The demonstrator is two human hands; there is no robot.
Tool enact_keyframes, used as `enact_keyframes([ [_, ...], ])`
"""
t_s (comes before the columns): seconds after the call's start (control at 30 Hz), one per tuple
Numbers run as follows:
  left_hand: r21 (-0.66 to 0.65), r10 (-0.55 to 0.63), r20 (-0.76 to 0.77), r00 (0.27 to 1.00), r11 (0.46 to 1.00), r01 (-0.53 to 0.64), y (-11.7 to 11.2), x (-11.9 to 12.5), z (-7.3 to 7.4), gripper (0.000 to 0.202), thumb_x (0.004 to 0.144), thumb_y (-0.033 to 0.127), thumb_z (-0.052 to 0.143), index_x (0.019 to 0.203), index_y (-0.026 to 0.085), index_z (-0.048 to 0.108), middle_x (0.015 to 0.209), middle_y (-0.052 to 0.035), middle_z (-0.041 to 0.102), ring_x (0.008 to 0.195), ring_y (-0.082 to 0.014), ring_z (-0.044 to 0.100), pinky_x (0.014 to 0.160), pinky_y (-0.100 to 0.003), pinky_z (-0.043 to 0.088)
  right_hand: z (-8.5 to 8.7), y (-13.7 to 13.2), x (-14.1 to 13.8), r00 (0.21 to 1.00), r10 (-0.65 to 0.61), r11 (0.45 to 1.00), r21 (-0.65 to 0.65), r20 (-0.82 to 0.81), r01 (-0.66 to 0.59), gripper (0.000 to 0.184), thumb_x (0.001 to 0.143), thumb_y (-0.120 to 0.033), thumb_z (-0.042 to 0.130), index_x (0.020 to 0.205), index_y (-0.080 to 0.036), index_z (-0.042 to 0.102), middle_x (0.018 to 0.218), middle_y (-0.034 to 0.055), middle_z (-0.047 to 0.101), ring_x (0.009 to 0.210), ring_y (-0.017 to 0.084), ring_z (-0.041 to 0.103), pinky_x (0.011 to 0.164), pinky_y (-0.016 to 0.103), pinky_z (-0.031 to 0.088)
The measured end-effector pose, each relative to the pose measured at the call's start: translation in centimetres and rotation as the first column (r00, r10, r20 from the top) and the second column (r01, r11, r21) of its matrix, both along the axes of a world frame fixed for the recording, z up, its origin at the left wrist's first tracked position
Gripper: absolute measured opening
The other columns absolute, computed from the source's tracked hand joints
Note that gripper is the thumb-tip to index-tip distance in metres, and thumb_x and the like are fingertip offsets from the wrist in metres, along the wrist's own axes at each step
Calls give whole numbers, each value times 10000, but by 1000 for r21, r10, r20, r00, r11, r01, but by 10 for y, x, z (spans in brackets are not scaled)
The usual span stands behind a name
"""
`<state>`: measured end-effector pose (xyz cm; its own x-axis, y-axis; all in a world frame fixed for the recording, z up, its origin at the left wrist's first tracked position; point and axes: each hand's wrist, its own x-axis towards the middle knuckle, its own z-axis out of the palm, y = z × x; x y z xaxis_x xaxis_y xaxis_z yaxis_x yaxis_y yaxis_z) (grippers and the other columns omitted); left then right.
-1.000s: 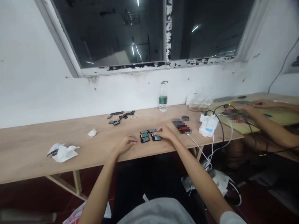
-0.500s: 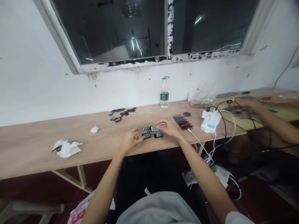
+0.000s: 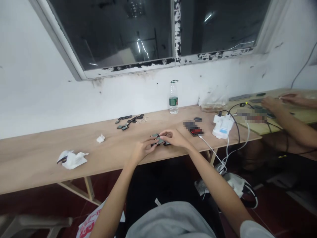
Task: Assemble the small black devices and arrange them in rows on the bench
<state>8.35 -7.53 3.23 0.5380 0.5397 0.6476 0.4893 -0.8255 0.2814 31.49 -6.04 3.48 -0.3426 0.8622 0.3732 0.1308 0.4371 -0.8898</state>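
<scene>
Several small dark rectangular devices with pale screens (image 3: pixel 158 140) lie in a cluster near the front edge of a long wooden table (image 3: pixel 44 165). My left hand (image 3: pixel 142 148) reaches in from the left, its fingertips pinched on one device in the cluster. My right hand (image 3: pixel 174 138) comes from the right with curled fingers, and its fingertips meet the left hand's over the same device. Both hands cover most of the cluster.
More small devices (image 3: pixel 128 120) lie scattered further back. A water bottle (image 3: pixel 173 99) stands by the wall, crumpled tissues (image 3: pixel 71 158) at left, a phone (image 3: pixel 194 129) and white charger (image 3: pixel 222 126) with cables at right. Another person's arms (image 3: pixel 284 114) work on the neighbouring table.
My left hand has moved right from the bare table onto the cluster. My right hand has closed in from the right, and both now meet over one device.
</scene>
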Motion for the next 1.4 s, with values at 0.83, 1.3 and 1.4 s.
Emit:
enact_keyframes([
  [0.83, 76, -19, 5, 1000, 997, 19, 11, -4, -12, 273, 986, 363, 573, 1133, 228, 760, 1256, -56, 708, 1107, -262, 705, 996, -390, 581, -5, 1, -4, 997, 14, 996, -91, -81, -22, 300, 819, -414, 754, 964, -156, 706, 870, 67, 746, 711, 156, 696, 638, 250, 583],
  [1.3, -346, 211, -36, 977, 915, -210, 37, -55, 1, 380, 893, 508, 596, 1020, 204, 785, 1098, -85, 769, 1029, -313, 716, 934, -419, 567, -34, 32, 3, 961, -219, 970, -146, -168, 195, 241, 846, -302, 697, 1030, -167, 618, 961, 87, 734, 675, 165, 716, 627, 283, 598],
  [1.4, -420, 265, -94, 960, 863, -279, 44, -75, -2, 418, 801, 495, 669, 1052, 175, 769, 1044, -107, 777, 982, -320, 722, 915, -442, 568, -43, 42, 18, 936, -345, 938, -60, -74, 342, 156, 841, -264, 679, 946, -167, 615, 924, 75, 734, 756, 174, 723, 726, 304, 593],
])
